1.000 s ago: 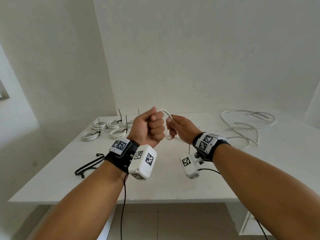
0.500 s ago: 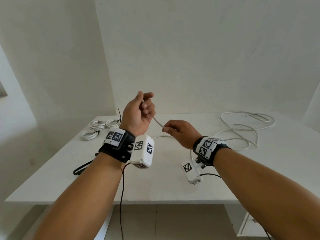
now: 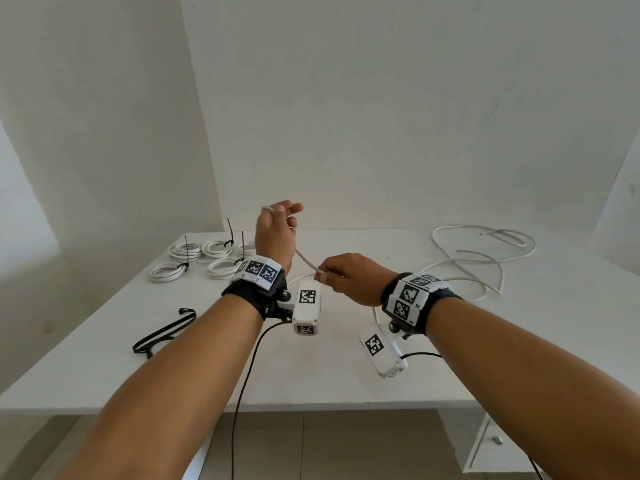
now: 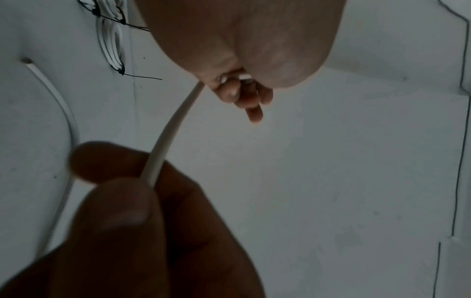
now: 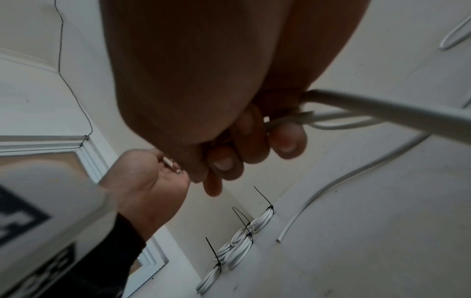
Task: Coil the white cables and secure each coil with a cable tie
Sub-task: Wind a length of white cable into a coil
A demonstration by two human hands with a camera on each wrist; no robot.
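Right fingers (image 3: 323,276) pinch the cable (image 3: 306,260); it runs up-left, taut, to the left hand (image 3: 273,233), whose fingers are loosely curled with a turn hooked over the forefinger. Since a second ago the hands, then bunched together low over the counter (image 3: 346,368), have drawn apart: left hand raised, right hand (image 3: 349,278) dropped near-right, a short span stretched between. Judgement: a fresh loop is being laid round the left fingers; winding barely begun. Most of the cable lies slack in wide bends on the far right (image 3: 485,261), trailing to the right hand. Far left: five tied coils (image 3: 194,258), tie tails standing up. Near left: spare ties (image 3: 162,336). Slack bends overlap and may snag as it feeds in.
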